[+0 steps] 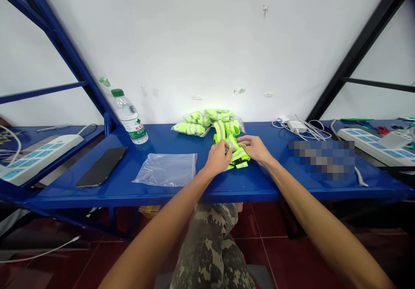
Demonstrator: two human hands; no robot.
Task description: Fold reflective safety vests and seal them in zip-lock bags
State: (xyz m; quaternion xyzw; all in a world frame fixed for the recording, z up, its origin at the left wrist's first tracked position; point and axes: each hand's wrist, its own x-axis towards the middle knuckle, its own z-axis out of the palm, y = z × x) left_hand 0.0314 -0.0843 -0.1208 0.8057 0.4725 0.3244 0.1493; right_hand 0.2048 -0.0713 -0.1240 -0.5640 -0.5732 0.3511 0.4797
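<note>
Under fingers: left hand [219, 157] grasped unbagged strap [240, 154]; right hand [255, 149] touched it, grip unclear.
Beyond fingertips: bagged straps [189, 128] lay.
Left of fingers: bag [165, 169] lay unfilled.

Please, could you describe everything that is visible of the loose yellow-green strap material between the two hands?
The strap material is bright yellow-green with silver-grey bands that look reflective; a little black shows near its lower end. It looks like soft fabric. It lies bunched in uneven loops and folds on the blue table, in front of the bagged bundles; whether it touches them is unclear. The left hand touches its left side, the right hand its right, partly hiding it.
</note>
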